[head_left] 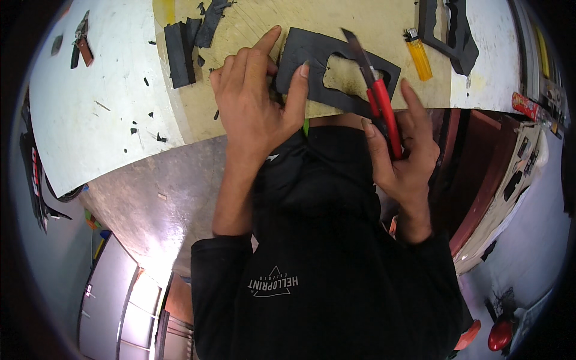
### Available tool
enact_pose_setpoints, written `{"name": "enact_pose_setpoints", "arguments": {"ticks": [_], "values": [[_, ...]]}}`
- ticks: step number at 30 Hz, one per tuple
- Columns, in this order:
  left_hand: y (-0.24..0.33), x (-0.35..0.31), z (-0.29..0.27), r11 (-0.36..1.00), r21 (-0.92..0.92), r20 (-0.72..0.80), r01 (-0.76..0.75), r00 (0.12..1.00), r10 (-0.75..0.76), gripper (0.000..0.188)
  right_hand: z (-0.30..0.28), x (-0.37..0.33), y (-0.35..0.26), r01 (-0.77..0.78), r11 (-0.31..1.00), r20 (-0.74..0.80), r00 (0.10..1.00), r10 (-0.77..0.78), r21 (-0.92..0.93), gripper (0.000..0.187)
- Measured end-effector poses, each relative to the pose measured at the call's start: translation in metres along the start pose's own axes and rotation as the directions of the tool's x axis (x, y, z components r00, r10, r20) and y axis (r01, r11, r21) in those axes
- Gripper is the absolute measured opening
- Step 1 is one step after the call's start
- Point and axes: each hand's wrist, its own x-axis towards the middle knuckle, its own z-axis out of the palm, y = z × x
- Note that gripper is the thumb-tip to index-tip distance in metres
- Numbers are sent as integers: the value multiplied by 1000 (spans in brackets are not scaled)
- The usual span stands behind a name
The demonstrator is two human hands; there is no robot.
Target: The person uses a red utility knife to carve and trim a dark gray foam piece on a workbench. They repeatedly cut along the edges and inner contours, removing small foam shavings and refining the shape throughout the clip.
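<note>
A flat black foam piece [300, 45] with a wavy-edged hole cut through it lies near the table's front edge. At its left side is my left hand [255, 99], fingers spread, the index pointing away and the thumb resting on the foam. My right hand [413, 159] loosely holds a red utility knife [387, 114] between thumb and palm, its other fingers raised. The knife's dark blade is out and points away, over the right part of the foam. Whether the blade touches the foam, I cannot tell.
An orange lighter [418, 55] lies right of the foam, below another cut black foam frame [433, 27]. Black foam blocks [179, 54] and small scraps [161, 137] lie to the left. Farther left is a tool with a brown handle [83, 45]. The table [78, 120] ends just before my body.
</note>
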Motion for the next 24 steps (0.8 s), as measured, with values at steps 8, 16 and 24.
{"name": "enact_pose_setpoints", "arguments": {"ticks": [8,16,24], "values": [[1,5,-5,999,27,46,-37,998,36,43,15,-1,32,-273,962,-228,935,271,21,32],[23,-10,-36,579,-668,278,467,879,-387,38,11,2,24,-247,843,-162,918,361,478,27],[44,-19,-49,468,-755,271,460,868,-416,38,-14,-2,11,-344,724,107,929,353,598,34]]}}
